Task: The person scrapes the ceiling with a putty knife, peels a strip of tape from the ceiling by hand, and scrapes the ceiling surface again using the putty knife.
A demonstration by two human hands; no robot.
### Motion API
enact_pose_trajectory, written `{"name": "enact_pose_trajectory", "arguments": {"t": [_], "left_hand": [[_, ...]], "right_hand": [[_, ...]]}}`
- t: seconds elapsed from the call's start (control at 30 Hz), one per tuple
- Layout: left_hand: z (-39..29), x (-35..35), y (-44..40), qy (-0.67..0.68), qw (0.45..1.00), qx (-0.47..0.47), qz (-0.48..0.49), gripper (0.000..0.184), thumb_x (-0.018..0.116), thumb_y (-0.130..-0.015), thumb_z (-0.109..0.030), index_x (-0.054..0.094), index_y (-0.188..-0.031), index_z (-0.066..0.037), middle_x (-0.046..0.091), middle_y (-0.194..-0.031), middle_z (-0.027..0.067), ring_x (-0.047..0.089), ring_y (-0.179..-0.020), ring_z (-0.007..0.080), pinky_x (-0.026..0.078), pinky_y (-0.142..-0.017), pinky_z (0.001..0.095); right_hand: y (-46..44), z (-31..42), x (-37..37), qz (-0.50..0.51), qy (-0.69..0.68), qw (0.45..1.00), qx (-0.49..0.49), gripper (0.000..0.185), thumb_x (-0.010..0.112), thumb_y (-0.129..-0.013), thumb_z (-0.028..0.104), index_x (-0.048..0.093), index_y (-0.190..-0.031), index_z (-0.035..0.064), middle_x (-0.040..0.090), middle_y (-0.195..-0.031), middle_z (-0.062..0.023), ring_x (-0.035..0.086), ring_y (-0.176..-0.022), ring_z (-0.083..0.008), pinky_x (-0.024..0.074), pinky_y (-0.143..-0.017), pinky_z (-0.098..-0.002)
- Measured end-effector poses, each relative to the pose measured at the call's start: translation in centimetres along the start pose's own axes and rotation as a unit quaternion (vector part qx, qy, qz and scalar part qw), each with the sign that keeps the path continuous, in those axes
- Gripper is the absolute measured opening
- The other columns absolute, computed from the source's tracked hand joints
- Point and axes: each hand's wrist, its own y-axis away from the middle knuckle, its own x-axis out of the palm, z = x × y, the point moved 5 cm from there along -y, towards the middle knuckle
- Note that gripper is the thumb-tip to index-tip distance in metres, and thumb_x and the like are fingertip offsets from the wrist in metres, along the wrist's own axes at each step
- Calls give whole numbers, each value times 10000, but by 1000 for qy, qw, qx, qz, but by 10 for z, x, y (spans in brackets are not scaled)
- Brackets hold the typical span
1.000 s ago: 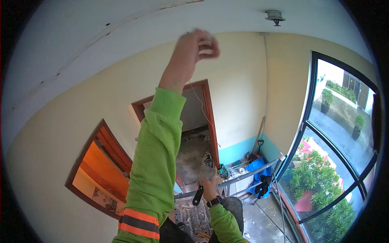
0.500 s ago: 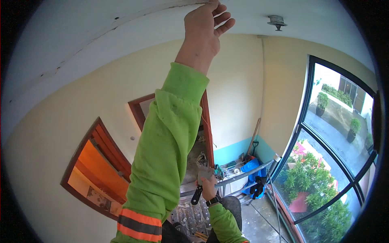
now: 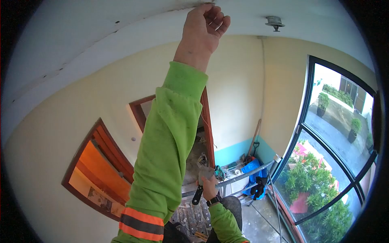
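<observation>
Green sleeve (image 3: pixel 164 141) partly hides the doorway (image 3: pixel 209 135); left hand (image 3: pixel 201 34) curls at the ceiling (image 3: pixel 247 18), grip unclear; right hand (image 3: pixel 210 188) holds a scraper (image 3: pixel 197 195).

Scraper (image 3: pixel 197 195) in right hand (image 3: pixel 210 189), left hand (image 3: pixel 201 35) at ceiling (image 3: pixel 239 19), window (image 3: pixel 338 93) rightward

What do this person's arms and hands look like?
The bare left hand emerges from a smudged, bright green fabric sleeve banded orange and dark grey. The bare right hand has a dark wristwatch and a matching green fabric sleeve.
</observation>
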Motion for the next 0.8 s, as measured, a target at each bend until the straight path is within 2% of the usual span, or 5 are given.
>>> {"name": "enact_pose_trajectory", "arguments": {"t": [0.37,0.57,0.67,0.77,0.8], "left_hand": [[3,7,5,112,994,9,-11,78,500,-852,-11,511,-779,11,545,-757,128,546,-743,254,539,-744,399],[0,-20,35,65,998,6,7,176,474,-892,-121,467,-745,-25,537,-792,122,541,-744,260,519,-729,411],[1,-35,67,-293,953,44,59,269,439,-916,-224,501,-722,-49,569,-749,107,549,-695,246,507,-730,393],[23,-76,121,-645,755,80,88,359,500,-927,-273,567,-671,-32,616,-686,98,589,-665,237,509,-703,351],[43,-102,152,-611,776,112,110,266,590,-916,-283,629,-834,-33,657,-789,94,632,-751,279,506,-754,372]], "right_hand": [[5,8,0,23,16,1000,12,282,531,-891,23,476,-1165,56,555,-958,-41,564,-736,-169,495,-557,-306],[0,-5,-10,15,10,1000,-14,300,543,-857,23,487,-1151,45,552,-961,-39,565,-739,-168,497,-575,-307],[-10,-9,-20,-3,-25,998,-65,330,547,-863,4,481,-1184,44,589,-909,-85,603,-639,-201,540,-528,-332],[-11,11,-21,-11,-32,994,-108,269,586,-910,87,478,-1153,50,602,-858,-73,627,-634,-194,540,-522,-324],[-14,10,-27,-5,5,990,-139,254,598,-924,129,479,-1134,51,610,-856,-72,636,-645,-187,541,-527,-318]]}}
